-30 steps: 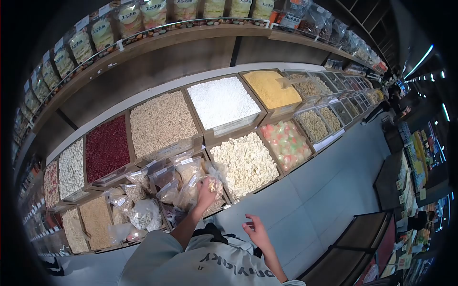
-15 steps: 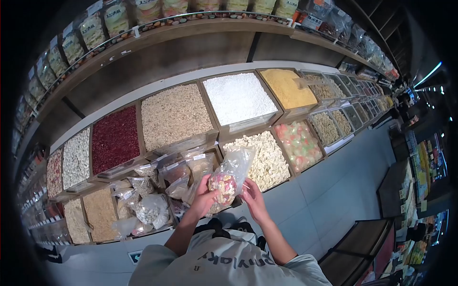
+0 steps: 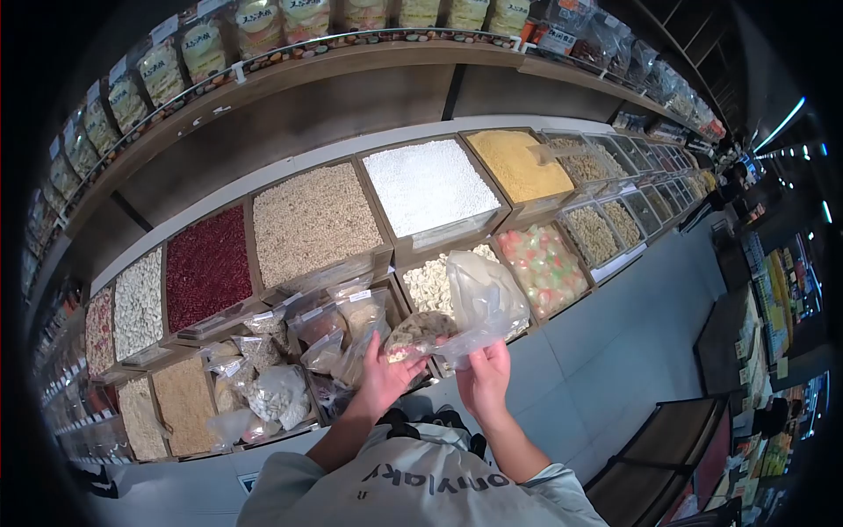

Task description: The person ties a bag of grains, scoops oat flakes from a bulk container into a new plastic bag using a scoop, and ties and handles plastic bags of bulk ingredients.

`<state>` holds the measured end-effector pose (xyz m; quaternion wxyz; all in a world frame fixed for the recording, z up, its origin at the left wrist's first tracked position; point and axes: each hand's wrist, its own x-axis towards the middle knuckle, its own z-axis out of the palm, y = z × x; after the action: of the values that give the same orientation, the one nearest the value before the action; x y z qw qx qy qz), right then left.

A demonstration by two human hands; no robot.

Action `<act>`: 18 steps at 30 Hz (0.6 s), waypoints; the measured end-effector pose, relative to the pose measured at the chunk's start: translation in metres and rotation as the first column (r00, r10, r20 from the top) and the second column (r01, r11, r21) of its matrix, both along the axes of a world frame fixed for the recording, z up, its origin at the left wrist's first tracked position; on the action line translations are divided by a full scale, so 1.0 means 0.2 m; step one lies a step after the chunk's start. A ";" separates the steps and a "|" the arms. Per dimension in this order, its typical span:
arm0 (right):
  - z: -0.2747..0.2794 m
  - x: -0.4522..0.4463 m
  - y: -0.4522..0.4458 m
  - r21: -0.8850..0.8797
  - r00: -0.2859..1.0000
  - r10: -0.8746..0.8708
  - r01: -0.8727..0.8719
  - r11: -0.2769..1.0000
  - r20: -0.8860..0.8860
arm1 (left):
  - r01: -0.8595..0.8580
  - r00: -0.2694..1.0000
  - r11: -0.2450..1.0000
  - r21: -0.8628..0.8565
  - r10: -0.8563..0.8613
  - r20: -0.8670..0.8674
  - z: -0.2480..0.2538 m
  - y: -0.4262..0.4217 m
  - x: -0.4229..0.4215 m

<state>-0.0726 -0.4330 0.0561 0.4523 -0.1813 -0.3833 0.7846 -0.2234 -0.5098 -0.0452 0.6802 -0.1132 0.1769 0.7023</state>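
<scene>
A clear plastic bag [image 3: 487,299] is spread above the bin of pale dried pieces [image 3: 428,285]. Its lower left part holds a clump of mixed pieces [image 3: 420,332]. My left hand [image 3: 386,378] is under and beside that clump, palm up with the fingers apart, touching the bag. Pinched between the fingers of my right hand [image 3: 485,373] is the bag's plastic, to the right of the clump. Just left of my left hand, several filled bags [image 3: 338,329] lie in a wooden bin.
Behind stand bins of dark red beans [image 3: 209,268], speckled beans [image 3: 314,220], white grains [image 3: 430,187] and yellow grain [image 3: 518,167]. Wrapped sweets [image 3: 543,268] lie at the right. A shelf [image 3: 351,57] with packets runs overhead. A dark wooden stand [image 3: 659,448] is at the lower right.
My left hand lifted the bag out of the bin and my right hand came to it. Since then the plastic has spread to the right and my left hand has opened beneath the clump.
</scene>
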 end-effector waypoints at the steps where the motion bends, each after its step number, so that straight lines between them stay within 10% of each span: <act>1: 0.00 0.01 -0.01 0.002 1.000 -0.012 0.012 1.000 -0.003 | 0.012 1.000 1.000 0.002 -0.012 -0.003 0.01 0.01 0.00; 5: 0.01 0.03 0.01 0.134 0.981 -0.155 0.139 0.981 0.119 | -0.192 0.927 0.974 0.124 0.221 -0.302 0.11 0.02 0.01; 8: 0.01 0.05 0.04 0.109 0.964 -0.226 0.212 0.971 0.136 | -0.055 0.412 0.979 0.195 0.200 -0.889 0.25 0.00 0.11; 9: 0.00 0.06 0.06 0.115 0.961 -0.228 0.211 0.971 0.156 | 0.023 -0.097 0.978 0.209 0.210 -0.973 0.25 0.02 0.11; 11: 0.02 0.08 0.04 0.141 0.968 -0.180 0.156 0.978 0.174 | 0.091 -0.438 0.989 0.120 0.148 -0.887 0.45 0.02 0.15; 18: 0.04 0.14 -0.03 0.216 0.882 -0.033 -0.079 0.973 0.470 | 0.120 -0.664 0.985 0.124 0.173 -0.727 0.36 0.07 0.23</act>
<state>-0.0453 -0.4397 0.0632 0.3541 -0.3081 -0.5715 0.6731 -0.1773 -0.4960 0.0270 0.0982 0.6437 0.6311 0.4216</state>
